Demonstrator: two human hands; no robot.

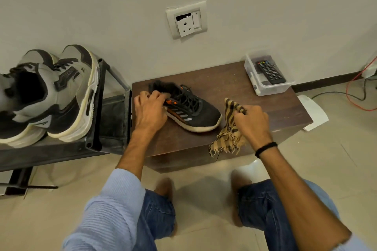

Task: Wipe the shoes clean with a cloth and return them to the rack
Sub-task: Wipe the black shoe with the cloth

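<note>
R hand (252, 122) clutches a striped cloth (229, 134) just right of the black shoe (195, 112). L hand (151, 110) grips the shoe's heel end. Shoe sits on the worktop (234, 83). Left of the shoe: rack (114, 120) w/ grey shoes (61, 96). Behind-right: box (271, 89) w/ remote (270, 71).

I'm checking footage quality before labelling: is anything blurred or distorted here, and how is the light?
Head view: the wide lens bows the rack rails; the black shoe is blurred at its heel by the left hand, as are the bare feet; the remote is sharp; light is soft, with faint shadows on the floor.
</note>
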